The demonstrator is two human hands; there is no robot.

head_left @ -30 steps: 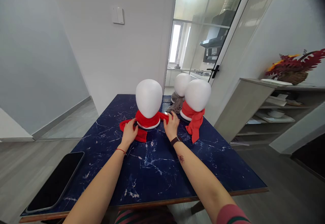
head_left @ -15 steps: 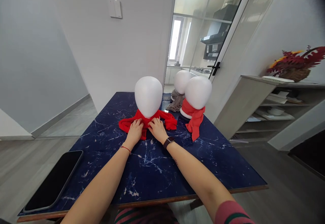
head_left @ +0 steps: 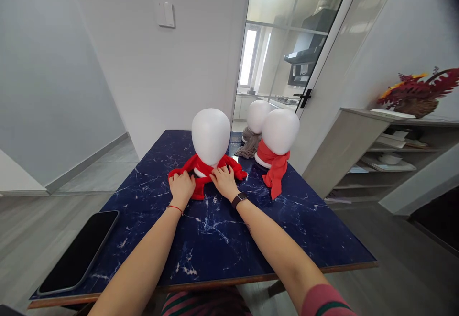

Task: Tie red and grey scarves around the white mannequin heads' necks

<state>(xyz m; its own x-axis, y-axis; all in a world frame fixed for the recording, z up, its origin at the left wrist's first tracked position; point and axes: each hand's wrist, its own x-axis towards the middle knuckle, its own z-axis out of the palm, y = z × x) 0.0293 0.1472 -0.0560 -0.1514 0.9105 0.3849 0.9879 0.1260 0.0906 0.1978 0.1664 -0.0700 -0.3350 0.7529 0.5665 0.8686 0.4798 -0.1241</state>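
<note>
A white mannequin head [head_left: 211,134] stands upright on the blue marbled table [head_left: 215,239], facing me. Around its neck lies a bright red scarf [head_left: 199,191], spread out to both sides. My left hand [head_left: 181,187] has its fingers closed on the scarf's left part. Close under the chin, my right hand [head_left: 224,182] grips the scarf with fingers bent; the cloth beneath its palm is hidden. Part of the white neck base shows between the two hands.
Back right stand a mannequin head [head_left: 280,132] with a coral-red scarf [head_left: 275,168] and another head [head_left: 257,116] with a grey scarf [head_left: 250,145]. A phone [head_left: 79,251] lies at the table's left edge. Beyond are a glass door [head_left: 279,43] and a shelf unit [head_left: 394,139].
My left hand has moved left, away from the neck, onto the scarf's left part. My right hand has stayed near the chin. The scarf's right part has shifted slightly inward.
</note>
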